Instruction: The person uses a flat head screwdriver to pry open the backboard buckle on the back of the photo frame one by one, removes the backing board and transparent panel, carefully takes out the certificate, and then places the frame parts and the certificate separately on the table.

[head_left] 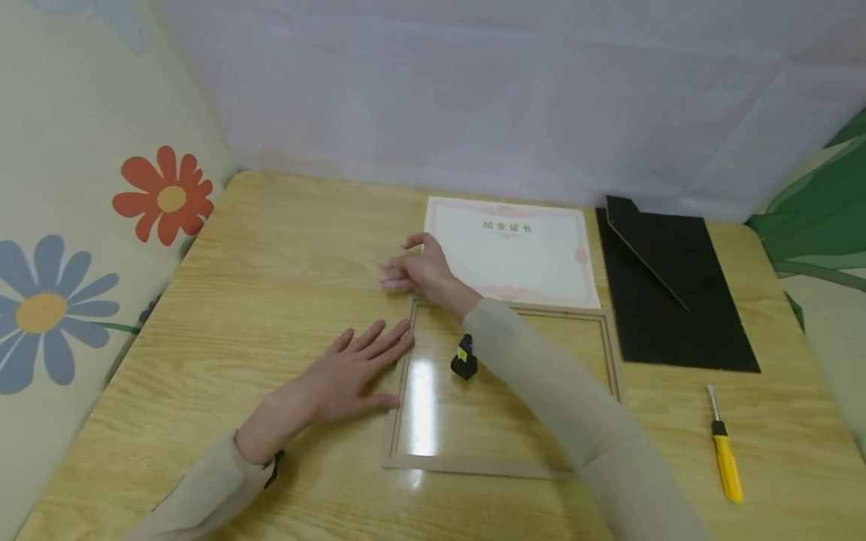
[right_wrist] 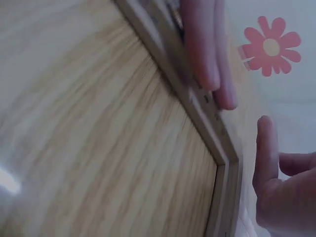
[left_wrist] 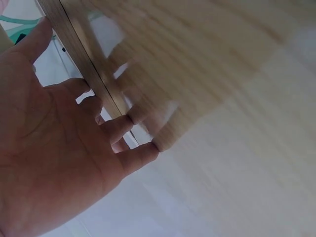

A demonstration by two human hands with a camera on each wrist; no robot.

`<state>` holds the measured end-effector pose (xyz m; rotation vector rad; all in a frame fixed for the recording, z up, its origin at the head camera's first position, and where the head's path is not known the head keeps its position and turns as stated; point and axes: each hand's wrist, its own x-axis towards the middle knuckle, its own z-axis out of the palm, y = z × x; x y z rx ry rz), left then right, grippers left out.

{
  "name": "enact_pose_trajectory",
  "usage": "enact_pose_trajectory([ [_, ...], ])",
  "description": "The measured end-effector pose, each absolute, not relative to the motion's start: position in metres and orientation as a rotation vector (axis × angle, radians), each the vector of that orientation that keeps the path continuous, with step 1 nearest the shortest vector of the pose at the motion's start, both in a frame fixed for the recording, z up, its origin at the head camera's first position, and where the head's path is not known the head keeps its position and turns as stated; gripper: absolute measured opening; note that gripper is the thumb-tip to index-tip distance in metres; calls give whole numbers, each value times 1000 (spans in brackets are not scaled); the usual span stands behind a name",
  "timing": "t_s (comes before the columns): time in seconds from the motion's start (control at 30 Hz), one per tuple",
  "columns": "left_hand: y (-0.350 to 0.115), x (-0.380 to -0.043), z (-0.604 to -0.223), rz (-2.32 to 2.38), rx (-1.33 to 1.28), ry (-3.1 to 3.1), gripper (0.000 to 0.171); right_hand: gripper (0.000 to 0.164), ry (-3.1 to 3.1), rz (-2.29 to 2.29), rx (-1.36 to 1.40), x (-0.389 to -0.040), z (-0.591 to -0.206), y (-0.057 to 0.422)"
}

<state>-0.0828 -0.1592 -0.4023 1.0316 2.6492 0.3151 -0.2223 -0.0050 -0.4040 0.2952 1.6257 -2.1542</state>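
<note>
An empty-backed wooden picture frame (head_left: 473, 469) lies flat on the table, with a bright glare (head_left: 422, 406) inside its left part. My left hand (head_left: 345, 376) lies with fingers spread and straight, its fingertips touching the frame's left side. In the left wrist view, the left fingertips (left_wrist: 143, 157) meet the frame's edge (left_wrist: 89, 64). My right hand (head_left: 429, 270) is by the frame's upper left corner, overlapping the left edge of a certificate (head_left: 541, 263). Its fingers are loosely bent, with nothing seen in them. The right sleeve (head_left: 555, 383) crosses above the frame and hides part of it.
Right of the certificate lies a black backing board (head_left: 690, 308) with its stand flap raised. A yellow-handled screwdriver (head_left: 727, 466) lies near the table's right side. White cloth (head_left: 473, 98) hangs behind the wooden table (head_left: 304, 225), and flower-painted walls flank it.
</note>
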Motion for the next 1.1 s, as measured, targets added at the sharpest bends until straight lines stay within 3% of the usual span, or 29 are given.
enact_pose_trajectory([
  [0.17,-159,-83,-403,311,1047,2657,83,30,2090,-1863,177,-223,-409,-5],
  [0.4,-160,-83,-402,334,1033,2652,83,59,2640,-1319,-177,-226,-412,-2],
  [0.73,-158,-84,-402,363,1018,2631,83,43,2880,-573,-393,-228,-416,-11],
  [1.1,-158,-85,-402,372,1025,2629,84,44,2920,-406,-462,-229,-414,-12],
])
